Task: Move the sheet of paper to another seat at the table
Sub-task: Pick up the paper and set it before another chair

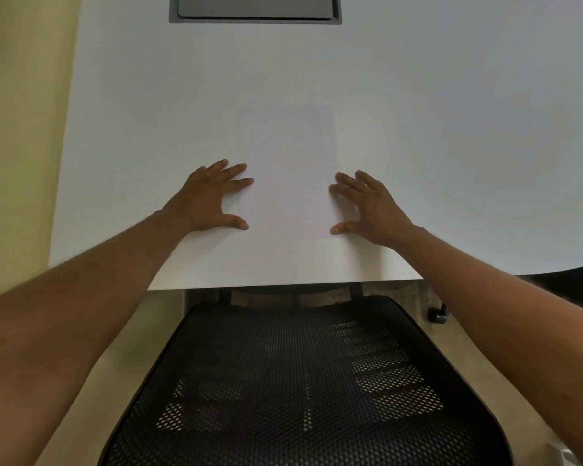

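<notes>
One white counter (418, 129) fills your view, its far edge cut off across a grey hatch (254, 8). Below it sits a mesh chair (300, 381). Your sheet of paper (290, 176), barely distinguishable from the counter, lies flat between your left hand (209, 196) and right hand (371, 206), both spread, fingertips on its edges, gripping nothing.

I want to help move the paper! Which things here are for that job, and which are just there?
For the job:
sheet of paper
left hand
right hand
white table

Just there:
mesh office chair
grey hatch in the table
</notes>
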`<state>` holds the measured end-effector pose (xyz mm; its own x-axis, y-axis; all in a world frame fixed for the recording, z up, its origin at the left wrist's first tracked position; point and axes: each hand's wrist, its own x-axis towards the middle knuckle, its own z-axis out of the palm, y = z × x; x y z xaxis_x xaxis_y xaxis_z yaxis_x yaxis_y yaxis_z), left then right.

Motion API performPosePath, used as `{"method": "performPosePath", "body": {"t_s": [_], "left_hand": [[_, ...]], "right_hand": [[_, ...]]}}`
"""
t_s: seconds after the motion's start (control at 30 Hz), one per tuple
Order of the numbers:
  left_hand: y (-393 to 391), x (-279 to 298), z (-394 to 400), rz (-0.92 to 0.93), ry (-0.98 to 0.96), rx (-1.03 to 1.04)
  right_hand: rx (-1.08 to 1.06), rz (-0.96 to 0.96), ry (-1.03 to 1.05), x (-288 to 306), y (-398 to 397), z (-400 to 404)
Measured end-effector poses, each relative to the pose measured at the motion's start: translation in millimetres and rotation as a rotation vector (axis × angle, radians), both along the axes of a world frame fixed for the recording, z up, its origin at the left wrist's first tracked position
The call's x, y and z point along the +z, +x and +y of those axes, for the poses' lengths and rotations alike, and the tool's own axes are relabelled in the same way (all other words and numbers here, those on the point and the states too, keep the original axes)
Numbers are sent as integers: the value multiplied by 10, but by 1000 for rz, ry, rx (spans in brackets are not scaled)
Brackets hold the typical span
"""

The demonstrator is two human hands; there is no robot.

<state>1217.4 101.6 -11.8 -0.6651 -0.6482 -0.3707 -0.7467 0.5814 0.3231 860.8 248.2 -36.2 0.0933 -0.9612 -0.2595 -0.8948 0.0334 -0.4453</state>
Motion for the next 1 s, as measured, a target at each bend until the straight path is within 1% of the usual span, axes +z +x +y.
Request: {"method": "performPosePath", "body": {"t_s": [0.43, 0.77, 1.0], "left_hand": [[12, -58, -18, -12, -6, -5], [15, -55, -21, 14, -28, -12], [4, -46, -7, -8, -40, -29]], "right_hand": [[5, -5, -15, 4, 13, -4], [4, 4, -9, 19, 27, -6], [4, 12, -10, 38, 46, -2]]}}
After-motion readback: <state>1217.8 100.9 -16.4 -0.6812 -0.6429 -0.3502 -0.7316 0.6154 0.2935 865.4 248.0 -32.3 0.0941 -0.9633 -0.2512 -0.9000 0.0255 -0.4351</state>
